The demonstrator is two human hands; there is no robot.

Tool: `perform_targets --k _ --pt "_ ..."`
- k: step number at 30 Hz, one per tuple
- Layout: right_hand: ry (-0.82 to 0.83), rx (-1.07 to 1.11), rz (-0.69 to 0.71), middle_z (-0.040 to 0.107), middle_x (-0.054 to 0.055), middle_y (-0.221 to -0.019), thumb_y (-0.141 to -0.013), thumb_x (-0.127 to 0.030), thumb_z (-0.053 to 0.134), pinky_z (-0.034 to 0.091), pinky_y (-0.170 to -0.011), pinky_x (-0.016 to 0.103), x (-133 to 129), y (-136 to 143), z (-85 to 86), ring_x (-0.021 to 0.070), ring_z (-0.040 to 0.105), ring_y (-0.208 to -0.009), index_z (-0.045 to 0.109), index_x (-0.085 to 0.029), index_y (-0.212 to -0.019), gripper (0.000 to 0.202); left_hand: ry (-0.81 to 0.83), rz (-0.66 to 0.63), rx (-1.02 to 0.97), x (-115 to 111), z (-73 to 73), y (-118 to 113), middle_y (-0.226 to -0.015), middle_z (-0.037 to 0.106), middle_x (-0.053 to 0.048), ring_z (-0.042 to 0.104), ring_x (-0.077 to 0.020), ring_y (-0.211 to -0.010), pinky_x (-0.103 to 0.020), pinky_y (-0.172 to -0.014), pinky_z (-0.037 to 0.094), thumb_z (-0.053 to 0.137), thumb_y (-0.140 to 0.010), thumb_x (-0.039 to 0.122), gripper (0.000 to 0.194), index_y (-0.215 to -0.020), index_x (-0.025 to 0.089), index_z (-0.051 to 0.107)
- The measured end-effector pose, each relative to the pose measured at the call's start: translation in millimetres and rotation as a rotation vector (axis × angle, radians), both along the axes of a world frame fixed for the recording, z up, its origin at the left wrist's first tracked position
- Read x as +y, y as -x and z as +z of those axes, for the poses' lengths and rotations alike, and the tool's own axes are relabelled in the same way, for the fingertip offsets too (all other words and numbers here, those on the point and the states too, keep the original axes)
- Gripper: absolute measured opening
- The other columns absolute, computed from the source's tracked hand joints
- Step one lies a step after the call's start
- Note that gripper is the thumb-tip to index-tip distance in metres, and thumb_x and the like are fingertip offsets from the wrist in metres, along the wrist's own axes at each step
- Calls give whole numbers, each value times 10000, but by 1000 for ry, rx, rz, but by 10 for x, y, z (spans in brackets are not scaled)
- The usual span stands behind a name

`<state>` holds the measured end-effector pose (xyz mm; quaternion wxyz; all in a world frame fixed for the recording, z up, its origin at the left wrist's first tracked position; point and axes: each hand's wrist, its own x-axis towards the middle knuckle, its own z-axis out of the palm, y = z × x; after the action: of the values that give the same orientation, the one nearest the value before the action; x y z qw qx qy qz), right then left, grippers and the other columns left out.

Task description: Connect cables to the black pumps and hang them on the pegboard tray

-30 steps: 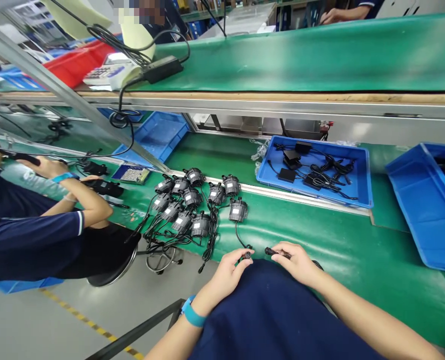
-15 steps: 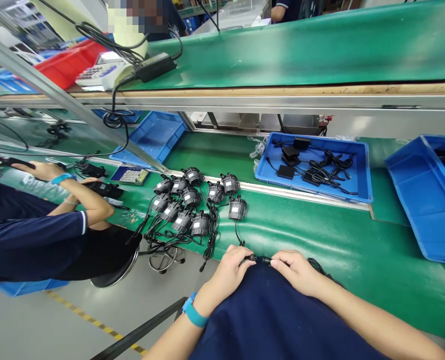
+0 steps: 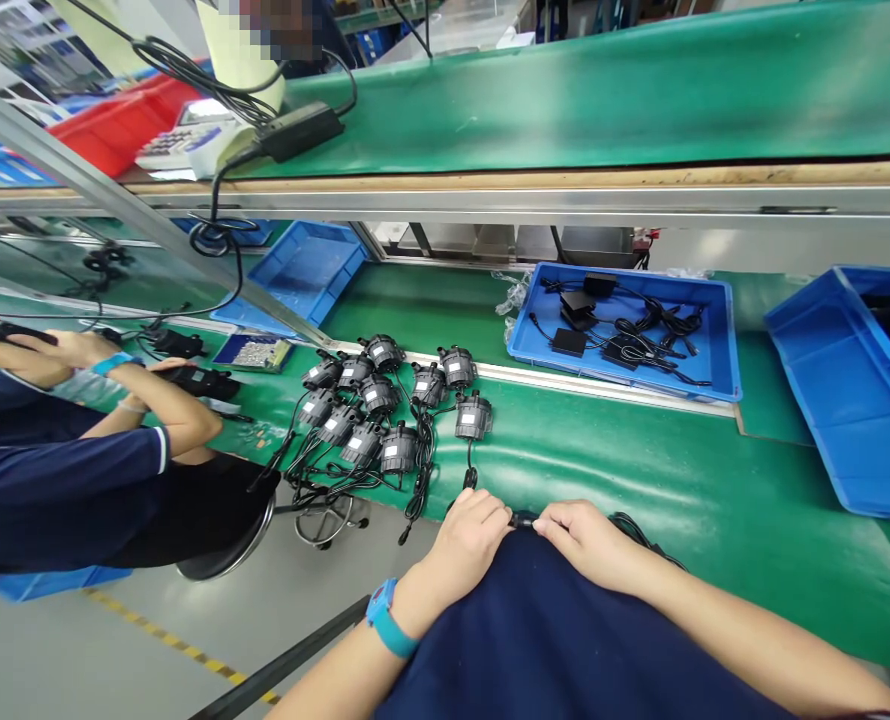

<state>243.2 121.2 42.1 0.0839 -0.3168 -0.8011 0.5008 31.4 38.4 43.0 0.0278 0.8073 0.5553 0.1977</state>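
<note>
A worker on an assembly line, seen from a head-mounted camera, wears a dark navy blue garment [image 3: 557, 640] of smooth fabric that fills the lower middle of the frame. Both forearms are bare, with no sleeves reaching them and no gloves on the left hand [image 3: 469, 537] or the right hand [image 3: 593, 540]. A bright turquoise blue band [image 3: 389, 622], narrow and rubbery in look, circles the left wrist. No rings or markings are visible on the fingers.
</note>
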Motion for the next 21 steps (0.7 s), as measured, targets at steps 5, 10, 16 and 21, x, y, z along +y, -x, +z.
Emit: perform_targets --k 5,10,16,21 --pt "-88 61 -16 573 23 -679 -1053 -493 330 380 -651 303 -62 16 -77 172 520 -650 508 -210 -695 489 21 -66 -77 23 11 -24 -761 620 -30 529 -166 -733 -314 -688 417 461 -1012 206 252 -806 183 604" --pt "-131 85 -29 599 38 -707 -1062 -478 302 396 -683 306 -89 11 -164 181 552 -681 572 -202 -755 494 16 -74 -97 37 -11 -34 -735 603 -28 516 -173 -712 -309 -673 431 474 -1008 229 258 -774 183 572" --pt "21 106 -38 650 29 -827 -998 -431 479 423 -739 294 -68 22 -272 193 591 -778 624 -204 -884 293 66 -35 -33 53 -139 -95 -719 596 -8 529 -163 -701 -305 -680 425 460 -1017 302 282 -786 187 573" --pt "111 110 -51 581 24 -702 -972 -612 400 422 -682 292 -23 86 -466 194 542 -696 543 -209 -722 495 39 -102 95 159 -260 -119 -694 603 -6 527 -157 -682 -311 -658 384 513 -982 323 267 -761 186 575"
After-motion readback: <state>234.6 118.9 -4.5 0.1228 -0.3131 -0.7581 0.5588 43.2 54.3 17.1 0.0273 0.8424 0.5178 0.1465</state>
